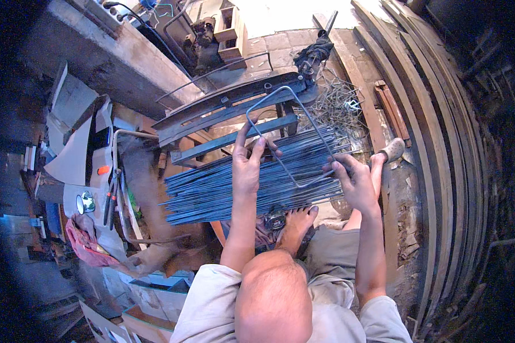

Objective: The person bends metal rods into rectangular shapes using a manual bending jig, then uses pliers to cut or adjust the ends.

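Observation:
Between my hands is a bent metal rod frame [315, 122], roughly rectangular, held up over a bundle of thin steel rods [203, 197]. My left hand [247, 166] is closed on its left side, thumb and fingers pinching the rod. At the lower right corner my right hand [353, 178] grips the same frame between thumb and fingers. Behind it stands a low metal bench [232, 143] of steel bars, with upright pegs on its upper rail. The rod bundle lies crosswise beneath my hands, just beyond my bare foot [300, 227].
A tangle of bent rods [343, 106] lies right of the bench. Long timber beams [435, 143] run along the right side. Cutters with orange-marked handles [110, 200], a mug [86, 202] and a red cloth [81, 237] are at left. A concrete ledge [120, 63] rises behind.

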Available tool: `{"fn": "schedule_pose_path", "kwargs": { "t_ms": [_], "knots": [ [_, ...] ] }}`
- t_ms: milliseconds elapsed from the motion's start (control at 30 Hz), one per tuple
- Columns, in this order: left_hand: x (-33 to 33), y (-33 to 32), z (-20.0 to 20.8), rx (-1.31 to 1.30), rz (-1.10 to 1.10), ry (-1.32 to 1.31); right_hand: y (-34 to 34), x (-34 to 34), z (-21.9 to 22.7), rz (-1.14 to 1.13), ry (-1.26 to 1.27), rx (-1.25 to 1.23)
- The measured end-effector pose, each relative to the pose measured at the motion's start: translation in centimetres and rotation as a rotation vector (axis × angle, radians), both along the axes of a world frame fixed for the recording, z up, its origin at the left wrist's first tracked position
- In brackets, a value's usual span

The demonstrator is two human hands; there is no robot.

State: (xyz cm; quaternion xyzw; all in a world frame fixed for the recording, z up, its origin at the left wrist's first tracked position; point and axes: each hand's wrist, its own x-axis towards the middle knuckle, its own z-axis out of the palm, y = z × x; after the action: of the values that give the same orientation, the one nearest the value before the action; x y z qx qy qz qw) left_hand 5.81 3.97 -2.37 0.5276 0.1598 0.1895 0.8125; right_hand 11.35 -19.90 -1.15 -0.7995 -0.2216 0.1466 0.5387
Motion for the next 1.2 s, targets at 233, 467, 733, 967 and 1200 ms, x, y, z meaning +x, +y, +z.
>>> {"fn": "schedule_pose_path", "kwargs": {
  "t_ms": [233,467,733,967,1200],
  "knots": [
    [-1.0,-0.3,-1.8,-0.107,-0.053,0.004,-2.1,1.5,-1.9,0.055,0.469,0.334],
    [-0.9,-0.1,-1.8,-0.182,-0.033,0.015,-4.2,1.3,-2.4,0.064,0.464,0.415],
    [-1.0,-1.4,-2.1,-0.065,-0.053,0.137,-5.8,0.1,-3.4,-0.02,0.531,0.397],
    [-1.1,-2.7,-3.0,-0.086,-0.019,0.229,-4.9,-3.3,-4.5,-0.36,0.721,0.59],
    [-2.4,-7.7,-3.0,-0.442,-0.008,0.144,-3.1,-4.8,-5.3,-0.307,0.311,-0.177]
  ]
}}
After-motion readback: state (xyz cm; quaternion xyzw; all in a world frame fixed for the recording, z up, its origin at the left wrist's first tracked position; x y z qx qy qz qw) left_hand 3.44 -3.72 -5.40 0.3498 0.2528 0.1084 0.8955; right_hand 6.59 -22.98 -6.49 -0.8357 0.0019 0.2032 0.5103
